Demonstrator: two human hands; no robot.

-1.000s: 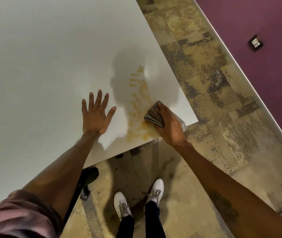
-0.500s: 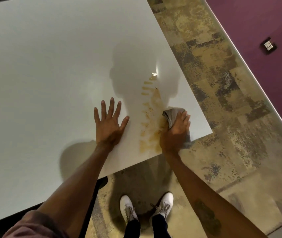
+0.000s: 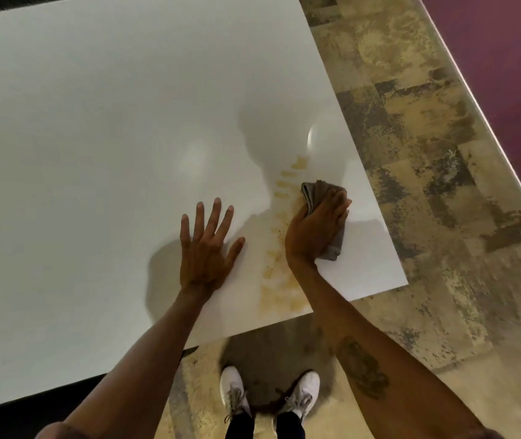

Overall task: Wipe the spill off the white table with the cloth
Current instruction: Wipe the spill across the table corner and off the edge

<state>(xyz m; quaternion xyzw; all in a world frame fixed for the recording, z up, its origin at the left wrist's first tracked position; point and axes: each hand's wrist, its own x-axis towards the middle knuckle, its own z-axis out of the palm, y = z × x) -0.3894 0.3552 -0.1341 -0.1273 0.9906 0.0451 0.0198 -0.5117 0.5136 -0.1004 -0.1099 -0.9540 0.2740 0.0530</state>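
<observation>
A yellowish-brown spill (image 3: 279, 267) streaks the white tabletop (image 3: 94, 137) near its front right corner. Its long axis runs from about 1 o'clock, far from the person, down to the near edge at 6 o'clock. A folded grey-brown cloth (image 3: 317, 193) is pressed flat on the tabletop under the right hand (image 3: 314, 231), whose fingers close over it, at the streak's right side, partway along. Most of the stain lies at 7 o'clock from that hand, with small drops at 11 o'clock. The left hand (image 3: 206, 245) rests empty, fingers spread wide, just left of the spill. Below, white shoes (image 3: 300, 392) stand on mottled carpet (image 3: 427, 217).
</observation>
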